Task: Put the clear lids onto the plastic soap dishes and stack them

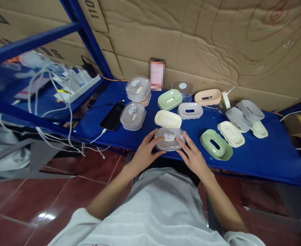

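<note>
Lidded box (pixel 170 145) — between both hands (pixel 147 149) (pixel 192 153)

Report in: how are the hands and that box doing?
Left hand, right hand: on opposite ends of clear-topped box. Box at near edge of blue table. Cream tray close behind it.

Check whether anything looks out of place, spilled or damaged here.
The thin white cables at the left look untidy: they tangle and droop past the front edge of the flat blue tabletop. The screen of the upright rectangular dark-framed phone appears pixelated, unlike its surroundings. No spill or damage stands out.
</note>
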`<state>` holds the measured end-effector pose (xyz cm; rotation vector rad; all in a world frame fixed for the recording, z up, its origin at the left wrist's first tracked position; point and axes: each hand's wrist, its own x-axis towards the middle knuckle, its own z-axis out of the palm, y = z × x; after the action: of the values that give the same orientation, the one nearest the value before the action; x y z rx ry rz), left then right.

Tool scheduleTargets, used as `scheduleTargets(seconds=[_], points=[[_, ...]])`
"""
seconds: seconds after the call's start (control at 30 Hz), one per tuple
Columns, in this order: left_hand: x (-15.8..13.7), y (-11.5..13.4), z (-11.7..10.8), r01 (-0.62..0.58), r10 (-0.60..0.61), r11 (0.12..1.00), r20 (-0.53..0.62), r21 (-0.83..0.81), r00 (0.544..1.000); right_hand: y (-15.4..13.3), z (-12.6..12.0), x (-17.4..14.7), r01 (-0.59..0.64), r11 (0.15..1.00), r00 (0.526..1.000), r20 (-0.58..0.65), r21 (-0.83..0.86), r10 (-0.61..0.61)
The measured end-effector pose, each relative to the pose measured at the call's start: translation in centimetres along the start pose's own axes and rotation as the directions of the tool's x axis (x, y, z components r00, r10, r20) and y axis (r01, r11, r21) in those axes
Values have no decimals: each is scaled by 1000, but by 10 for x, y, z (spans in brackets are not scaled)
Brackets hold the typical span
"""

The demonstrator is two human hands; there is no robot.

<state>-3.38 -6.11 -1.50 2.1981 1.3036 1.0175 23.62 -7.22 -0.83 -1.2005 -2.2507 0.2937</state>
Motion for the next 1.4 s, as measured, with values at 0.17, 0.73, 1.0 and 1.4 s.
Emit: scheduleTargets(seconds=[0.17, 0.73, 1.0, 1.4], points=[[2, 3, -28, -52, 69, 996, -256, 71, 964, 4, -2, -2, -130, 982, 990, -45, 136, 137], [50, -58, -64, 381, -122, 883, -648, 275, 752, 6, 16, 137, 86, 946, 990, 135, -312, -46], [31, -14, -30, -103, 176, 952, -242, 287, 954, 19, 15, 155, 61, 933, 989, 148, -354, -9], [23, -14, -8, -224, 200, 945, 121, 237, 972, 55, 4, 150, 26, 949, 987, 159, -315, 26]])
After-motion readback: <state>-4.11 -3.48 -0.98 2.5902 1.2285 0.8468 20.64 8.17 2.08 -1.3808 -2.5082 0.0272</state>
